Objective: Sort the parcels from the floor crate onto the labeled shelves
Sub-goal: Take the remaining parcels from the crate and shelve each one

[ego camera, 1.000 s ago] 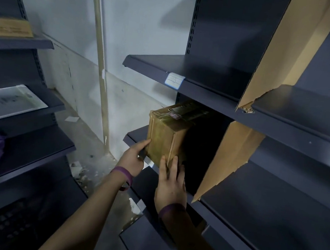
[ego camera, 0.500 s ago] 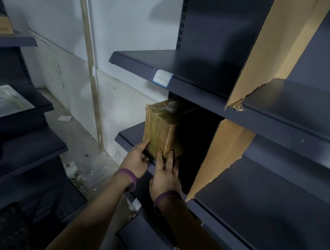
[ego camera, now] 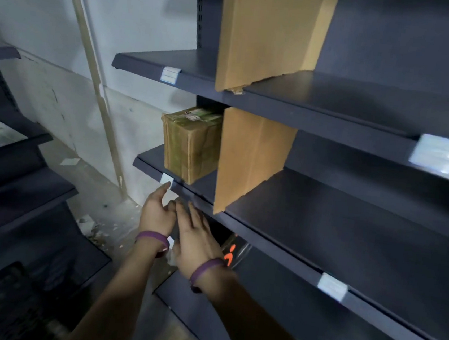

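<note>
1. Left hand [ego camera: 158, 212]: purple wristband, fingers straight and loose, grasping nothing; fingertips just under a small white label [ego camera: 167, 179] on the front lip of the middle shelf [ego camera: 337, 223]
2. Right hand [ego camera: 196, 239]: purple wristband, back turned up, fingers spread and released, grasping nothing; just beside the left hand, below the same shelf lip
3. Floor [ego camera: 101, 223]: pale, with scraps of litter, between the two shelf units
4. Side shelving [ego camera: 21, 190]: dark boards at the left edge of view; contents too blurred to tell
5. Parcel [ego camera: 191, 144]: brown, tape-wrapped box, upright on the middle shelf near its front edge, in the left-end bay; free of both hands. Its right side runs close against the lower divider; contact cannot be told
6. Lower divider [ego camera: 249, 158]: upright cardboard sheet between the middle shelf and the upper shelf [ego camera: 336, 98]
7. Further labels: one on the middle shelf lip to the right [ego camera: 332, 287], two on the upper shelf lip [ego camera: 169, 75] [ego camera: 444, 154]; print unreadable
8. Upper divider [ego camera: 262, 35]: cardboard, upright on the upper shelf
9. Wall [ego camera: 139, 17]: pale, with a slim beige pipe [ego camera: 95, 73] running down it
</note>
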Motion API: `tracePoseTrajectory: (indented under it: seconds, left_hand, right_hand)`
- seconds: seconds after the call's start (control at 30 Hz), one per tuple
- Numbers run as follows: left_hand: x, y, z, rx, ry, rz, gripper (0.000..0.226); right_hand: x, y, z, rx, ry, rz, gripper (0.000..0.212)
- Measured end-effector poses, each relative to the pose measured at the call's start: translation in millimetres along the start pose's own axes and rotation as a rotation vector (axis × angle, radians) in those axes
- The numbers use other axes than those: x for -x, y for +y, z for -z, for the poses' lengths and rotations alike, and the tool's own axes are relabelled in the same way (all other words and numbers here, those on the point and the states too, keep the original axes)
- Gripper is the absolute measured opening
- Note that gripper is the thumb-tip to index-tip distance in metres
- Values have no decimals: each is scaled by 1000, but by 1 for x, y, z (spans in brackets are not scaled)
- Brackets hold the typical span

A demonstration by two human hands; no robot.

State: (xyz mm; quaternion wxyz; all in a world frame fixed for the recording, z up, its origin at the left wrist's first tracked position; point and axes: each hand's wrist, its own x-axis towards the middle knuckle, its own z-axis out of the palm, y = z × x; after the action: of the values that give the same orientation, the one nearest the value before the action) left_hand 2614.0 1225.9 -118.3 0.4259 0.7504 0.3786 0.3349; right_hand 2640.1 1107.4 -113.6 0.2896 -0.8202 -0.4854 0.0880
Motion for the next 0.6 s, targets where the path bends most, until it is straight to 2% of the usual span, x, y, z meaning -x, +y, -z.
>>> tracePoseTrajectory:
  seconds: [0.1, 0.23, 0.37, 0.6]
  left_hand:
    - [58, 25, -6, 14, 34, -61, 41]
    - [164, 72, -26, 73, 6, -229, 41]
    - [278, 125, -62, 147, -213, -351, 43]
    - [456, 209, -138, 266, -604, -588, 42]
  right_hand:
    - [60, 6, 23, 14, 109, 23, 77]
    - [164, 25, 58, 15, 252, -51, 74]
    - [275, 41, 99, 66, 400, -125, 63]
    - [470, 82, 178, 168, 659, -436, 73]
